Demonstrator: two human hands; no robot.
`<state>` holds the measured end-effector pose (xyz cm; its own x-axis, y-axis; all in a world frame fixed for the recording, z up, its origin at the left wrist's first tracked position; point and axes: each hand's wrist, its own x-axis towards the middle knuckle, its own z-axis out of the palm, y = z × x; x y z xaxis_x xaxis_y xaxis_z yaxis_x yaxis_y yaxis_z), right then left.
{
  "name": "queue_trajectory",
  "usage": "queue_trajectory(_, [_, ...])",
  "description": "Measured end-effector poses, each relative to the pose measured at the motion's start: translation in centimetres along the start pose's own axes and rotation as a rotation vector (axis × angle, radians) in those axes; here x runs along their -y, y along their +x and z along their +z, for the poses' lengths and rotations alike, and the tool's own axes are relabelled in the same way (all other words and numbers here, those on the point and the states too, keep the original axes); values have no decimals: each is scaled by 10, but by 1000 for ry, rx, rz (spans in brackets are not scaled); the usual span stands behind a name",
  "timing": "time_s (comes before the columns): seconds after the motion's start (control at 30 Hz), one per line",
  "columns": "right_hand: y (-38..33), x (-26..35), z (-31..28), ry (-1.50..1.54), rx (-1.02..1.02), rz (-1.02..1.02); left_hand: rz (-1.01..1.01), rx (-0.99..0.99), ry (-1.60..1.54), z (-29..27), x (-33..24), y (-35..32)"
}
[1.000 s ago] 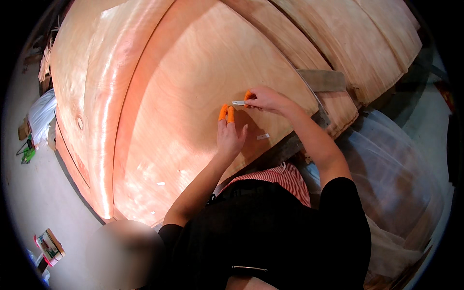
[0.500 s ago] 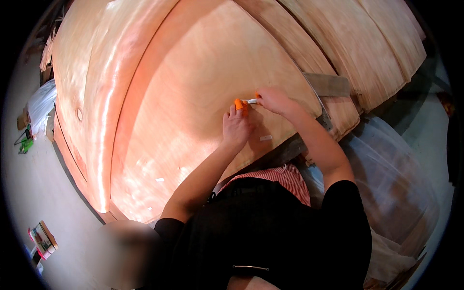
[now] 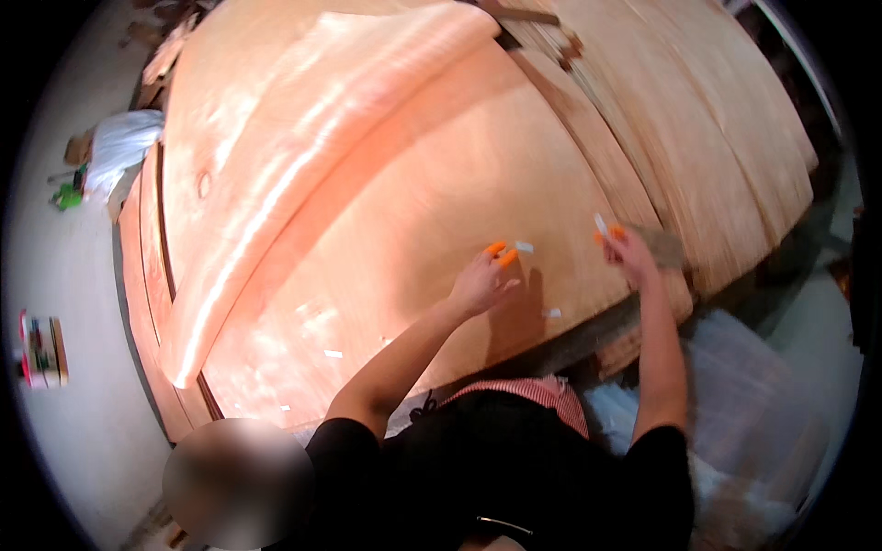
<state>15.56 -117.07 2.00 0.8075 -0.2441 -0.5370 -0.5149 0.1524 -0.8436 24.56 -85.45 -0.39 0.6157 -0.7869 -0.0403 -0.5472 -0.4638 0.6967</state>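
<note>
My left hand [image 3: 481, 283] is over a large sheet of pale wood veneer [image 3: 432, 211], fingers apart, with orange finger covers on two fingertips. Just beyond those fingertips a short white piece of tape [image 3: 525, 247] lies on the sheet. Farther right, near the sheet's edge, my right hand [image 3: 628, 253] pinches a slim white object [image 3: 601, 225] that sticks up from its fingers; its exact kind is too small to make out. Orange covers show on this hand too. Another white piece of tape [image 3: 551, 313] is stuck close to the near edge.
A curled veneer sheet [image 3: 266, 220] rises across the left of the pile. More veneer [image 3: 707, 119] is stacked at the far right. Clear plastic sheeting [image 3: 744, 404] lies at the lower right. On the floor at left are a white bag [image 3: 127, 142] and a small box [image 3: 44, 351].
My hands have moved apart, the right one going right with the slim white object. A white tape piece now shows by my left fingertips. The whole view has shifted and turned.
</note>
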Motion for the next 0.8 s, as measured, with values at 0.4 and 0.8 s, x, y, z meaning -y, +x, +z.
queue_trajectory(0.4, [-118, -119, 61, 733, -180, 177, -613, -577, 566, -276, 184, -199])
queue_trajectory(0.8, [-151, -72, 128, 452, -90, 175, -783, -576, 793, -316, 245, -260])
